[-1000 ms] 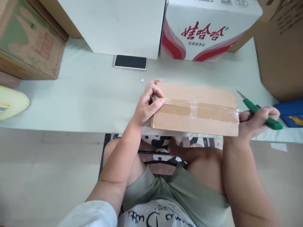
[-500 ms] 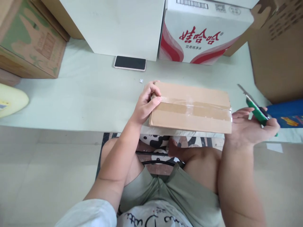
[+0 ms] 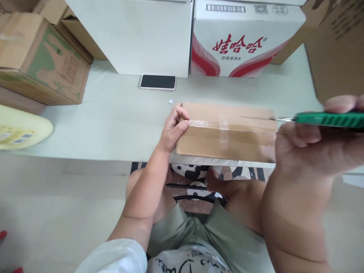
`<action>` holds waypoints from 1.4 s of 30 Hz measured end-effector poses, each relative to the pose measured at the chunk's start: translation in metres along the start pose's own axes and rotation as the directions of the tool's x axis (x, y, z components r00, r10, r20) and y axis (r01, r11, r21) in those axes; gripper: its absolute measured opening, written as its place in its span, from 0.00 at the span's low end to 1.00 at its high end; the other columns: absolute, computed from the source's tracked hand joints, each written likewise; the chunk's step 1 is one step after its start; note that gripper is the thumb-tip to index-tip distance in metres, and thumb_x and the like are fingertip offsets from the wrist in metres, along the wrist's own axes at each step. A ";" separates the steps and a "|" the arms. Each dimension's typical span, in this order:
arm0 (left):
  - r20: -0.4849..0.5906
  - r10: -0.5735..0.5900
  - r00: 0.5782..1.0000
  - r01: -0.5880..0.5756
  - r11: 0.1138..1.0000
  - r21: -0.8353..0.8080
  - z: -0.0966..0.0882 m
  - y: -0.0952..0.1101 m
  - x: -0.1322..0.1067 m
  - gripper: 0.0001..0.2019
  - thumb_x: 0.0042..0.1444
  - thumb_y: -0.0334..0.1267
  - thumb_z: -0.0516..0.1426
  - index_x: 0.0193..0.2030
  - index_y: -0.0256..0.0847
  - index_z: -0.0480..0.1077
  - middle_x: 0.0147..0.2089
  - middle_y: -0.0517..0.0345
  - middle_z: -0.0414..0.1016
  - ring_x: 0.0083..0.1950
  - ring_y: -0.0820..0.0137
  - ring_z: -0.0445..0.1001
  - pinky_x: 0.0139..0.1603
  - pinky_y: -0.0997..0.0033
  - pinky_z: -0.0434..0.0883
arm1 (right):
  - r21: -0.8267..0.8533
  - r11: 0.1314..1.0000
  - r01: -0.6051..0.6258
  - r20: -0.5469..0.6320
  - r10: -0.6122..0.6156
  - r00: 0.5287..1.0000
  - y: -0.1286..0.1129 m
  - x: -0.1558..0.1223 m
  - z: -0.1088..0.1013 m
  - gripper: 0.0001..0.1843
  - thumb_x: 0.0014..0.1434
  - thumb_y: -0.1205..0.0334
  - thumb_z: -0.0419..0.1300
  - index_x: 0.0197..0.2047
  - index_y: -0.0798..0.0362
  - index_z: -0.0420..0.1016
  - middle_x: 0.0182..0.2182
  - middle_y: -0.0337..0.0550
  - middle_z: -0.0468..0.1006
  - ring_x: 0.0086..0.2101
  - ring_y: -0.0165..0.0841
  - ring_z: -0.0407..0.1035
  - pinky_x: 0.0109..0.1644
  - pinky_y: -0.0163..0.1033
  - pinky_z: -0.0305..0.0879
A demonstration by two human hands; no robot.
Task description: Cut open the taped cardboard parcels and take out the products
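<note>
And here's the left hand (image 3: pixel 174 131) on the left end of the cardboard box (image 3: pixel 227 132), thumb on top beside the clear tape (image 3: pixel 200 124), fingers pinching the edge, with the box right at the bench's (image 3: pixel 113 129) front edge! Over to the right hand (image 3: pixel 321 148), fingers curled round a knife (image 3: pixel 327 119) by its green handle, thin blade pointing left over the box's right end, touching or not, I can't tell; beyond them a phone (image 3: pixel 158 82) lies flat

Passage between yellow bottle (image 3: pixel 25 127) and left fingers (image 3: pixel 182 112), white box (image 3: pixel 136 38) beyond
</note>
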State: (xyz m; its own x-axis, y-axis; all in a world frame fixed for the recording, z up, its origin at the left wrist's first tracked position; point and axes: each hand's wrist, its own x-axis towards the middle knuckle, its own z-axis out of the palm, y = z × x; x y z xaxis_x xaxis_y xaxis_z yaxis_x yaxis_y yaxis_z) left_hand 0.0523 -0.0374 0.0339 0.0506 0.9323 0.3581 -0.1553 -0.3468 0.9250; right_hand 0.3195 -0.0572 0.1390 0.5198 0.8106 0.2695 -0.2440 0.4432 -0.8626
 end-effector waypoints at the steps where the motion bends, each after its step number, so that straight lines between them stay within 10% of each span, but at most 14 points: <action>1: 0.010 -0.010 1.000 0.010 1.000 0.005 0.000 0.001 -0.001 0.24 0.58 0.63 0.65 0.37 0.44 0.67 0.36 0.62 0.62 0.36 0.73 0.65 0.39 0.70 0.68 | -0.001 1.000 0.002 0.071 -0.002 0.998 0.004 -0.006 0.006 0.23 0.52 0.43 0.73 0.29 0.48 0.66 0.26 0.27 0.75 0.13 0.20 0.56 0.07 0.28 0.44; 8: 0.003 0.005 1.000 -0.005 1.000 -0.028 -0.002 -0.006 -0.005 0.19 0.60 0.58 0.65 0.38 0.45 0.67 0.37 0.61 0.61 0.33 0.74 0.64 0.38 0.70 0.70 | -0.068 0.996 -0.061 0.078 0.066 0.995 0.014 -0.018 0.016 0.34 0.40 0.34 0.77 0.28 0.49 0.63 0.24 0.27 0.74 0.12 0.19 0.54 0.06 0.30 0.43; 42: 0.011 0.027 1.000 -0.027 0.998 -0.058 -0.002 -0.014 -0.006 0.17 0.61 0.57 0.64 0.40 0.48 0.68 0.35 0.62 0.60 0.31 0.73 0.61 0.44 0.66 0.75 | -0.119 0.993 -0.003 0.074 0.012 0.997 0.017 -0.028 0.026 0.26 0.49 0.40 0.74 0.32 0.49 0.68 0.23 0.29 0.78 0.11 0.18 0.51 0.08 0.27 0.40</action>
State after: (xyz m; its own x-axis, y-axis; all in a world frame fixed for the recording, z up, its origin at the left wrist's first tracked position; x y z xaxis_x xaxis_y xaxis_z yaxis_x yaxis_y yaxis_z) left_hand 0.0522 -0.0375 0.0183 0.0574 0.9213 0.3845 -0.2132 -0.3650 0.9063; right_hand 0.2793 -0.0621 0.1276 0.4548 0.8422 0.2898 -0.1463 0.3916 -0.9084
